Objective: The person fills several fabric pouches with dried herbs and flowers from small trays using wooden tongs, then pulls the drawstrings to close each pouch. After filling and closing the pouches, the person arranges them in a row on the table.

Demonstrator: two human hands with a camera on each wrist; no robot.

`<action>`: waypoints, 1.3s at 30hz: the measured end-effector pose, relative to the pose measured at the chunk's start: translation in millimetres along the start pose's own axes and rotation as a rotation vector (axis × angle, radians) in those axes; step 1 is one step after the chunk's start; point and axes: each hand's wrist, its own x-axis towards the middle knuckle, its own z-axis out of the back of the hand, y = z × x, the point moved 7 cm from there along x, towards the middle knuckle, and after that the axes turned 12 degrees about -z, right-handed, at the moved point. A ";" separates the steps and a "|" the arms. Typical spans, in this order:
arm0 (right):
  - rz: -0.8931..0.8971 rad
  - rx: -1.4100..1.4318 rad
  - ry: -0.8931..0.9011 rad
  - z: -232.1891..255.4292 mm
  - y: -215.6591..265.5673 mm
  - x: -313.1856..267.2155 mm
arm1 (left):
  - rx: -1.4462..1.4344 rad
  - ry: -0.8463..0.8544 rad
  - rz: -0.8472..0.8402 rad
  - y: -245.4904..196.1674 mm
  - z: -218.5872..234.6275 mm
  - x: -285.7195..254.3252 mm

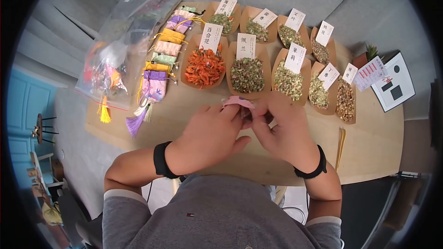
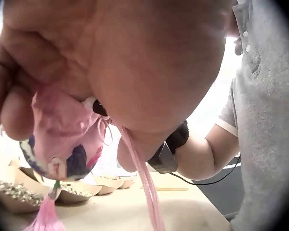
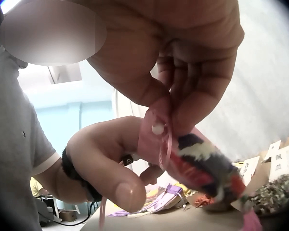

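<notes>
Spread over the table (image 1: 369,150): at left, a clear plastic bag (image 1: 117,46); along the far side, card trays (image 1: 188,50) of dried herbs (image 1: 248,76); between bag and trays, a row of other pouches (image 1: 154,85). Closer in, above the table and just in front of the trays, both hands together at one pink pouch (image 3: 202,163). Left hand (image 1: 205,131) curled against the cloth, thumb standing off; right hand (image 1: 288,131) pinching the top between thumb and fingers.

Probably light, and easily carried in the fingertips. Looks soft and limp at the pink top, so likely to fold or slide under a loose pinch; rounder at the patterned body, perhaps padded or filled, though impossible to tell for sure. Little to break in the cloth itself. Best taken by the gathered top, with a second, gentle hold round the body to stop twisting.

Smaller still: pink cords (image 2: 144,187), thin, dangling, quick to snag or tangle; a pink tassel (image 2: 45,214) below the body, too flimsy for a handle; a white bead (image 3: 157,128) by the top, small and perhaps slippery.
</notes>
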 end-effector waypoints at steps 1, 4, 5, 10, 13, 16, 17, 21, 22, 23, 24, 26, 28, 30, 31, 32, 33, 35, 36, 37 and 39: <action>0.001 0.000 -0.001 0.5 -3.0 -0.4 | 0.002 -0.001 -0.001 0.8 0.8 -0.7; -0.035 0.051 -0.041 7.3 -11.1 -2.0 | -0.009 -0.157 -0.187 -3.5 14.6 -11.1; -0.078 0.089 -0.028 8.9 -13.0 -2.8 | -0.043 -0.213 -0.257 -4.4 17.6 -20.3; -0.178 0.268 -0.020 9.6 -17.3 -8.2 | -0.001 -0.531 -0.236 -5.5 28.0 -38.0; -0.101 0.222 0.028 5.7 -5.3 -9.7 | -0.201 -0.693 -0.172 -1.6 18.4 -30.6; -0.018 0.225 0.031 2.8 5.4 -12.1 | -0.317 -0.731 -0.156 0.8 6.1 -23.8; 0.013 0.223 0.052 2.0 9.0 -12.9 | -0.471 -0.728 -0.120 7.0 -8.6 -24.2; 0.021 0.111 0.142 1.9 20.5 -11.3 | -0.478 -0.699 -0.142 8.7 -11.5 -25.3; 0.020 0.111 0.141 3.9 23.6 -11.9 | -0.479 -0.698 -0.143 8.7 -13.5 -26.4; 0.023 0.041 0.174 2.5 26.8 -13.1 | -0.491 -0.695 -0.123 10.3 -18.0 -27.7; 0.027 -0.028 0.207 0.5 28.8 -14.2 | -0.503 -0.693 -0.103 11.8 -20.7 -28.7; 0.101 -0.155 0.226 -3.3 35.6 -11.0 | -0.462 -0.668 -0.158 9.7 -13.3 -26.5; 0.175 -0.282 0.242 -7.0 38.0 -9.5 | -0.422 -0.643 -0.215 4.3 -6.7 -24.6; 0.234 -0.252 0.274 -10.6 37.3 -9.7 | -0.335 -0.622 -0.223 1.3 -3.2 -23.4; 0.237 -0.253 0.276 -12.6 34.5 -10.1 | -0.333 -0.624 -0.222 1.7 -2.7 -24.7; 0.184 -0.194 0.239 -11.3 28.9 -9.0 | -0.395 -0.601 -0.167 6.1 -4.9 -26.6; 0.131 -0.133 0.202 -9.1 24.6 -7.6 | -0.454 -0.578 -0.110 11.0 -7.2 -28.8; 0.119 -0.080 0.198 -7.5 23.9 -8.5 | -0.423 -0.569 -0.106 12.8 -0.3 -31.7; 0.103 -0.032 0.188 -5.3 23.5 -8.5 | -0.396 -0.561 -0.111 12.7 1.9 -31.4; 0.103 -0.033 0.187 -4.7 24.0 -8.9 | -0.396 -0.561 -0.112 11.9 1.3 -31.4; 0.079 -0.020 0.145 -0.6 23.8 -8.9 | -0.520 -0.566 -0.060 14.5 -4.0 -32.3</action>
